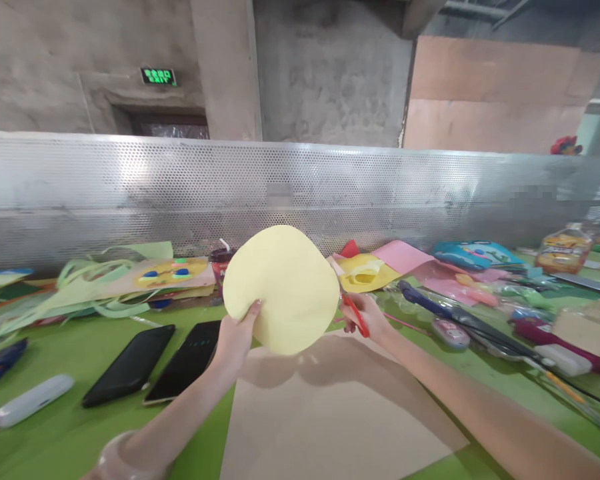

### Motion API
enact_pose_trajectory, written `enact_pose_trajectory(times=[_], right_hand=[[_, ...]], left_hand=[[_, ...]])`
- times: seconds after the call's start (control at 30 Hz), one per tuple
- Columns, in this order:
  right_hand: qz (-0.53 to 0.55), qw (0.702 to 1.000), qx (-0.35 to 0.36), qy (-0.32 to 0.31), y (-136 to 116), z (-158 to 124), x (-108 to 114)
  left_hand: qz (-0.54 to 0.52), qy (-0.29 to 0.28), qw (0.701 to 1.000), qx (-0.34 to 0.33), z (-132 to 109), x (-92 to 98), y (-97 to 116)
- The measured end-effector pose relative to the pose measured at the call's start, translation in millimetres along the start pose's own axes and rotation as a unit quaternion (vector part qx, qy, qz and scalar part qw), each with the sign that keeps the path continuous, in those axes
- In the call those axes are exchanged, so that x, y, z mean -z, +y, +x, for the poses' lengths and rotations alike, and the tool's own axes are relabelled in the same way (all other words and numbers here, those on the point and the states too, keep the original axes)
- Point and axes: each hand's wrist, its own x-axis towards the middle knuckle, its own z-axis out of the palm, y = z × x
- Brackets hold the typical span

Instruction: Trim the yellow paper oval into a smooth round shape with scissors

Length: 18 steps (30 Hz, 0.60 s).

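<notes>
My left hand (236, 339) pinches the lower left edge of a round pale-yellow foam sheet (280, 287) and holds it upright above the table. My right hand (367, 317) grips red-handled scissors (354, 313) at the sheet's right edge; the blades are hidden behind the yellow sheet. Both hands hover over a large tan sheet of paper (340, 413) lying on the green table (80, 360).
Two black phones (130, 365) (187, 360) lie left of the hands, a white case (33, 399) further left. Green and yellow paper cut-outs (130, 277) sit at back left. Pink and yellow sheets (380, 263), pens, packets and tools crowd the right. A perforated metal screen (300, 190) backs the table.
</notes>
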Motion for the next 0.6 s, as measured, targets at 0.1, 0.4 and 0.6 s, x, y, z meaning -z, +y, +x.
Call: enact_pose_trajectory(times=[0.1, 0.4, 0.6], right_hand=[[-0.014, 1.0, -0.01, 0.005, 0.4, 0.3, -0.3], [-0.031, 0.999, -0.034, 0.029, -1.5, -0.1, -1.0], [0.004, 0.999, -0.028, 0.016, -3.9, -1.0, 1.2]], left_hand=[[-0.002, 0.002, 1.0, -0.005, 0.9, 0.1, -1.7], [0.009, 0.001, 1.0, -0.007, 3.4, 1.9, -5.9], [0.008, 0.0, 1.0, -0.016, 2.3, 2.8, -4.7]])
